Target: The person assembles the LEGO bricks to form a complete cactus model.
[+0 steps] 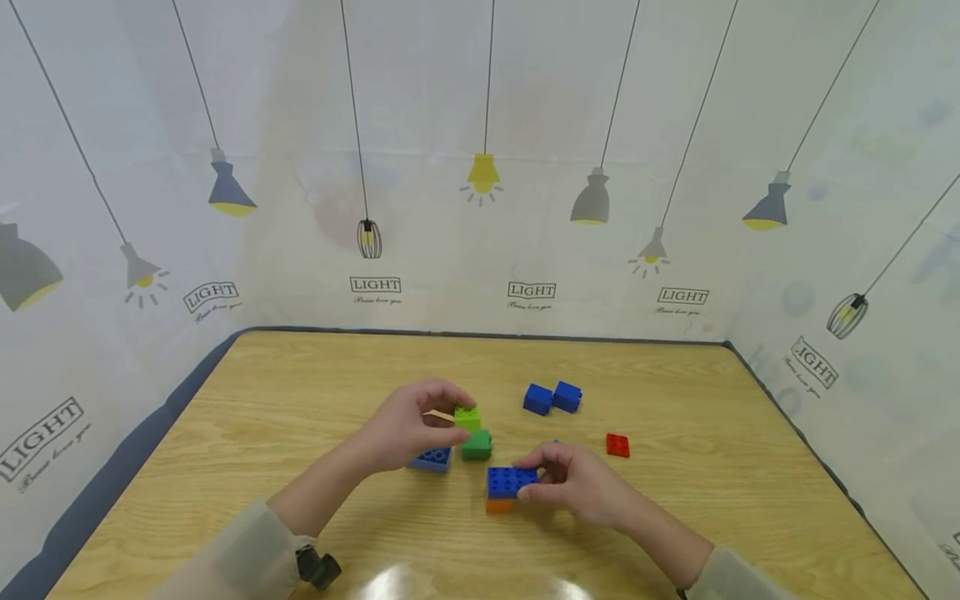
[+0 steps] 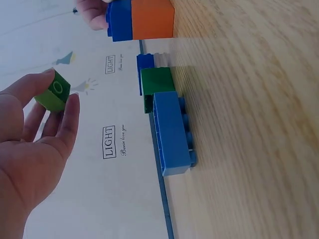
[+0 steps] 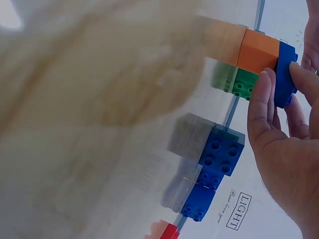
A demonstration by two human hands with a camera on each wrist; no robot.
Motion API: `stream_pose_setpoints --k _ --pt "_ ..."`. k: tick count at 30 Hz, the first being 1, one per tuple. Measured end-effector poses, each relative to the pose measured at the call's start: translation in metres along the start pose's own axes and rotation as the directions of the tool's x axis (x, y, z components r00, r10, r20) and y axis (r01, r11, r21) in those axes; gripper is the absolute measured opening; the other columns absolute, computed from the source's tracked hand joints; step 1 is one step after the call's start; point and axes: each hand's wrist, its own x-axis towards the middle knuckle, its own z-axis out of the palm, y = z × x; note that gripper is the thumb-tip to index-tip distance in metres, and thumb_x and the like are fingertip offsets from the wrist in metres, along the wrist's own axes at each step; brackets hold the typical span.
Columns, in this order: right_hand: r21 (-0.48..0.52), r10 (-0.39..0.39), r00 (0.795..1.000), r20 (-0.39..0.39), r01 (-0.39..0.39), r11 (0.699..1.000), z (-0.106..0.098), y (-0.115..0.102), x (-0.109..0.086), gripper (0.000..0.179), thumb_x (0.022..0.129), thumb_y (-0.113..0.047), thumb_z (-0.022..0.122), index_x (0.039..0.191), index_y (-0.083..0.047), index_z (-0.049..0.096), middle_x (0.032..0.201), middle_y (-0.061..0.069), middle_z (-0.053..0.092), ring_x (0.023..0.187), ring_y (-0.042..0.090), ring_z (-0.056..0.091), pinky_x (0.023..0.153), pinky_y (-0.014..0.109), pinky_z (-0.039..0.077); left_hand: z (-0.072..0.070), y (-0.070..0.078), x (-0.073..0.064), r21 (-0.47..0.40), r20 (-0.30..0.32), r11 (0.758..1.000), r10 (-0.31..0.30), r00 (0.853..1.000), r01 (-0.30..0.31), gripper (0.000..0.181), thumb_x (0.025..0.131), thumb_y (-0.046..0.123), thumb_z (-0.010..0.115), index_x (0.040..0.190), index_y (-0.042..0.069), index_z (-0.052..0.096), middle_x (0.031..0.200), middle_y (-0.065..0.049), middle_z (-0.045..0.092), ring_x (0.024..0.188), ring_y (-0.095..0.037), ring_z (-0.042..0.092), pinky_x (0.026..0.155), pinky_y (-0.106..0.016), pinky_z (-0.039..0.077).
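Between thumb and fingers, my left hand (image 1: 411,427) pinches a lime-green brick (image 1: 467,417). The left wrist view shows this brick (image 2: 54,93) held above the table. My right hand (image 1: 577,483) grips the end of a long blue brick (image 1: 510,482) that sits on top of an orange block (image 1: 498,506). In the right wrist view the orange block (image 3: 257,51) stands on the tabletop. Just below the left fingers lies a green brick (image 1: 475,447) on its side. A lighter blue brick (image 2: 172,134) rests upside down, partly behind the left hand in the head view.
Two blue bricks (image 1: 537,399) lie together farther back. A third blue brick (image 3: 222,149), mostly hidden by the right hand in the head view, shows in the right wrist view. A flat red brick (image 1: 618,445) lies to the right on the wooden table (image 1: 300,375).
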Motion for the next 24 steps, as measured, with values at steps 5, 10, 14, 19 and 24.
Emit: stream_pose_setpoints --k 5,10,14,19,24 --pt "-0.013 -0.012 1.0 -0.019 0.011 1.0 0.0 0.002 0.001 0.032 0.1 -0.025 0.084 0.127 -0.01 0.077 0.119 0.006 0.076 0.092 0.018 0.066 0.072 0.021 0.057 0.002 0.001 -0.004 0.032 0.01 0.999 -0.006 1.0 0.005 0.029 0.098 0.017 0.085 0.125 0.019 0.077 0.134 -0.003 0.074 0.119 -0.023 0.074 0.095 -0.035 0.066" --pt "-0.01 -0.006 1.0 -0.025 0.006 1.0 0.0 0.002 0.002 0.033 0.099 -0.026 0.084 0.128 -0.011 0.077 0.118 0.005 0.075 0.093 0.02 0.066 0.07 0.022 0.057 0.005 0.001 -0.008 0.007 0.014 1.0 0.003 1.0 -0.003 0.028 0.097 0.017 0.085 0.125 0.018 0.078 0.132 -0.004 0.075 0.118 -0.021 0.074 0.092 -0.029 0.066" --pt "-0.01 0.003 1.0 -0.025 -0.003 1.0 0.0 0.002 0.002 0.033 0.099 -0.027 0.085 0.127 -0.012 0.077 0.118 0.005 0.075 0.094 0.021 0.065 0.07 0.023 0.056 0.008 0.001 -0.01 -0.017 0.015 1.0 0.014 1.0 -0.014 0.027 0.099 0.015 0.083 0.126 0.018 0.079 0.133 -0.004 0.075 0.121 -0.023 0.073 0.094 -0.026 0.066" --pt "-0.004 0.017 1.0 -0.022 -0.017 1.0 -0.001 0.0 0.002 0.033 0.099 -0.029 0.085 0.127 -0.014 0.077 0.117 0.005 0.074 0.093 0.021 0.063 0.07 0.023 0.055 0.012 -0.001 -0.013 -0.058 0.01 0.998 0.022 1.0 -0.021 0.022 0.1 0.013 0.081 0.122 0.012 0.079 0.133 -0.01 0.075 0.121 -0.026 0.075 0.092 -0.028 0.067" --pt "0.014 0.017 1.0 -0.018 -0.017 1.0 -0.002 -0.001 0.002 0.032 0.099 -0.026 0.085 0.127 -0.012 0.077 0.114 0.006 0.073 0.091 0.021 0.062 0.067 0.022 0.054 0.018 -0.002 -0.014 -0.031 -0.002 0.999 0.032 0.999 -0.032 0.017 0.098 0.015 0.085 0.114 0.014 0.081 0.123 -0.007 0.079 0.109 -0.019 0.078 0.084 -0.027 0.068"
